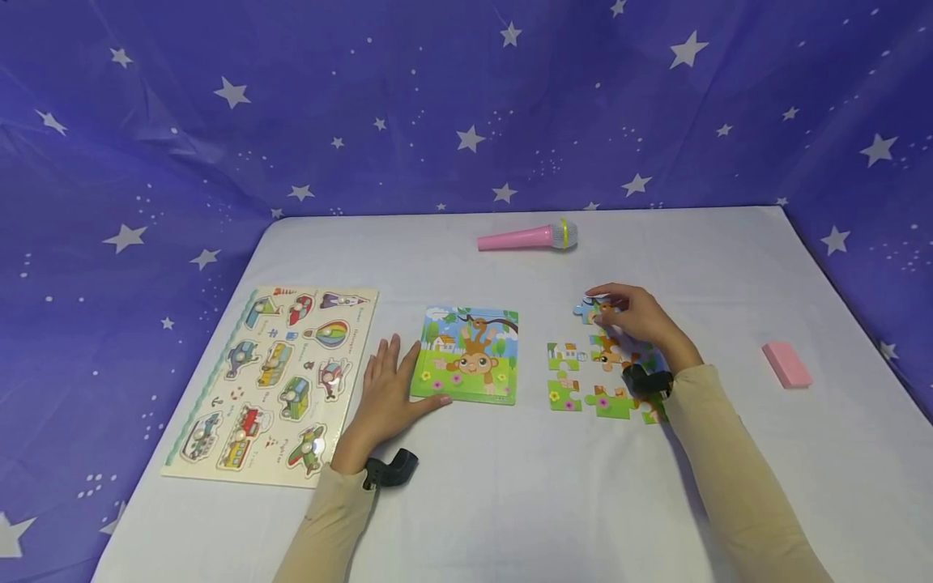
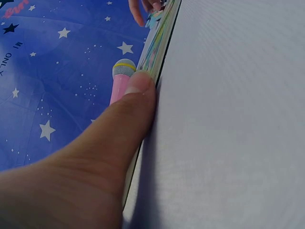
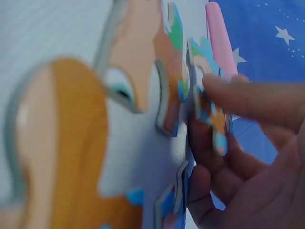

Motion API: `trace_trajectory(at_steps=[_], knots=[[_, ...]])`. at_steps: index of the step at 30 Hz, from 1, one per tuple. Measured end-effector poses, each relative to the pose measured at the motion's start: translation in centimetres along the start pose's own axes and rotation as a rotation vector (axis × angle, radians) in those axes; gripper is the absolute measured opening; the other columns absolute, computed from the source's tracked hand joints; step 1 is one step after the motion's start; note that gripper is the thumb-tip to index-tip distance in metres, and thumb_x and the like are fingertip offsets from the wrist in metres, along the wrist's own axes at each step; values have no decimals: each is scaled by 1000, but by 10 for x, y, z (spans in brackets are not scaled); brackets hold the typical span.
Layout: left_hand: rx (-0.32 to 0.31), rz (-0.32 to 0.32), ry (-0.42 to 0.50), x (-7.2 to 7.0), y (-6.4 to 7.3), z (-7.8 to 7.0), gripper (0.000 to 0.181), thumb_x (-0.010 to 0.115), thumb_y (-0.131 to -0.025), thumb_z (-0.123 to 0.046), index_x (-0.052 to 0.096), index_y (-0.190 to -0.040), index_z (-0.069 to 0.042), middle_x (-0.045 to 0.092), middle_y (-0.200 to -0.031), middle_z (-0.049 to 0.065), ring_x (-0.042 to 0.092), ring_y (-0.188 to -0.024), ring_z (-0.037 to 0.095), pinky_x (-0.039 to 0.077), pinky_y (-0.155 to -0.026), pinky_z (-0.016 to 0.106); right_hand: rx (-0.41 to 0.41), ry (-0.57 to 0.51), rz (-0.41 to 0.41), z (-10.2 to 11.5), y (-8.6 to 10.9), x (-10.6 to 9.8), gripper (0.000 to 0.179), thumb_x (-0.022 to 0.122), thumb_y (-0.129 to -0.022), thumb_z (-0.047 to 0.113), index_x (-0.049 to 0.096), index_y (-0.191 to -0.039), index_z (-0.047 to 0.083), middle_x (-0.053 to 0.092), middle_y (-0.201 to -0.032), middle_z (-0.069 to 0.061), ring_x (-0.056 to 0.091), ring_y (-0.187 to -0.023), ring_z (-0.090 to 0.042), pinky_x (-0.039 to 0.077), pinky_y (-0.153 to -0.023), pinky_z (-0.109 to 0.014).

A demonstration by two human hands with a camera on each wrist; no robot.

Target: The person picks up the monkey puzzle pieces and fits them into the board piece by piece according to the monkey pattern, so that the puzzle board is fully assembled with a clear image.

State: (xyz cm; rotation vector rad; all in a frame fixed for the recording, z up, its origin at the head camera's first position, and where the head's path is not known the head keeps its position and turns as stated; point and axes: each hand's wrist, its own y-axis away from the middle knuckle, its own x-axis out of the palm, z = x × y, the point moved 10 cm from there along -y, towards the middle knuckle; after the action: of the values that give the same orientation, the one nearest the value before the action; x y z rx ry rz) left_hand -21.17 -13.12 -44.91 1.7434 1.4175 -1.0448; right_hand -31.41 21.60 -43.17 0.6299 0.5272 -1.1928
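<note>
A square monkey picture board (image 1: 470, 356) lies flat near the table's middle. My left hand (image 1: 394, 397) rests at its lower left corner, fingers straight and spread, the thumb along the near edge. The left wrist view shows the thumb (image 2: 128, 109) against the board's side. To the right, my right hand (image 1: 641, 314) pinches a jigsaw piece (image 1: 585, 311) between thumb and fingers, above the loose pieces. In the right wrist view the held piece (image 3: 218, 131) looks blue and orange. Several loose monkey jigsaw pieces (image 1: 614, 406) lie nearer me, some hidden under the right hand and wrist camera.
A wooden vehicle peg puzzle (image 1: 270, 389) lies at the left, beside my left hand. Toward the back is a pink toy microphone (image 1: 517, 239). A pink block (image 1: 787, 364) lies at the right. A starry blue cloth (image 1: 408, 105) hangs behind the white table.
</note>
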Motion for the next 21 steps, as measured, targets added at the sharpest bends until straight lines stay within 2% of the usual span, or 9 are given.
trace_trajectory(at_steps=[4, 7, 21], knots=[[-2, 2, 3, 0, 0, 0, 96, 65, -70, -60, 25, -144, -12, 5, -152, 22, -2, -140, 38, 2, -111, 55, -15, 16, 47, 1, -2, 6, 39, 62, -85, 18, 56, -124, 15, 53, -128, -11, 47, -90, -24, 38, -78, -34], [-4, 0, 9, 0, 0, 0, 97, 65, -70, -60, 25, -144, -12, 5, -152, 21, -2, -140, 38, 2, -111, 55, -14, 29, 65, 1, -4, 8, 40, 61, -85, 21, 56, -124, 15, 53, -128, -11, 43, -85, -23, 35, -73, -31], [-1, 3, -5, 0, 1, -1, 97, 65, -70, -59, 25, -144, -11, 5, -152, 22, -2, -140, 37, 1, -112, 54, 33, -10, 82, 0, -2, 11, 37, 60, -87, 28, 57, -121, 14, 55, -115, -12, 48, -91, -24, 39, -75, -30]])
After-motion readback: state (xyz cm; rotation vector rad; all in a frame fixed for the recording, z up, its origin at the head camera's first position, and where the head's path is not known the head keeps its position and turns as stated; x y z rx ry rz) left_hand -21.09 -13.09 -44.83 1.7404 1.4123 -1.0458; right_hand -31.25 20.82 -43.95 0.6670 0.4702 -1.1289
